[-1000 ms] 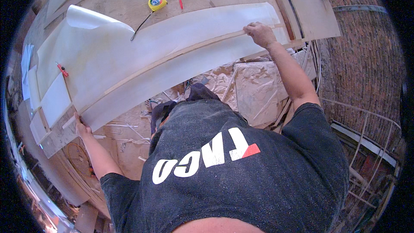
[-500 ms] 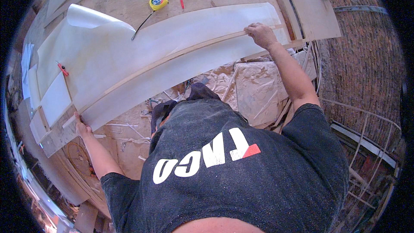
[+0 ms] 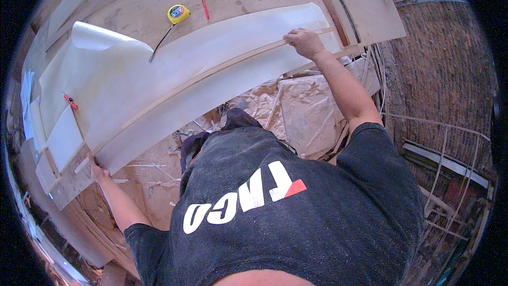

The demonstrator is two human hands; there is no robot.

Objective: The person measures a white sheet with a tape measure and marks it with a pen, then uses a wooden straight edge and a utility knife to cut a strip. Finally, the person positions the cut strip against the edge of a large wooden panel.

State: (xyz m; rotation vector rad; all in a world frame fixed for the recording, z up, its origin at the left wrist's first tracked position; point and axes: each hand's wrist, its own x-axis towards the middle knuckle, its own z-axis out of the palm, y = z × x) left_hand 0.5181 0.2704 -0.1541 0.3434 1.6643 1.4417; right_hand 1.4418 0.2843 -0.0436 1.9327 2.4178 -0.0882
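Note:
A long, thin wooden strip (image 3: 197,78) lies lengthwise across a large white sheet (image 3: 169,58) on the workbench. My right hand (image 3: 306,43) is closed on the strip near its far right end, fingers pinched together. At the near left end my left hand (image 3: 98,171) grips the strip, its thumb on top; the fingers beneath are mostly hidden. The sheet's far left corner curls up into a roll. A yellow tape measure (image 3: 178,14) with some blade drawn out and a red pen (image 3: 204,4) lie beyond the sheet.
A red-handled cutter (image 3: 70,101) rests on the left part of the sheet, beside a smaller white piece (image 3: 64,136). Paper and offcuts litter the floor (image 3: 307,111) under the bench's front edge. A brick wall (image 3: 434,58) and a metal railing (image 3: 442,127) stand at the right.
The whole view has shifted slightly, so the bench sits a little farther left. Both hands keep their places on the strip, and the strip has not visibly moved on the sheet.

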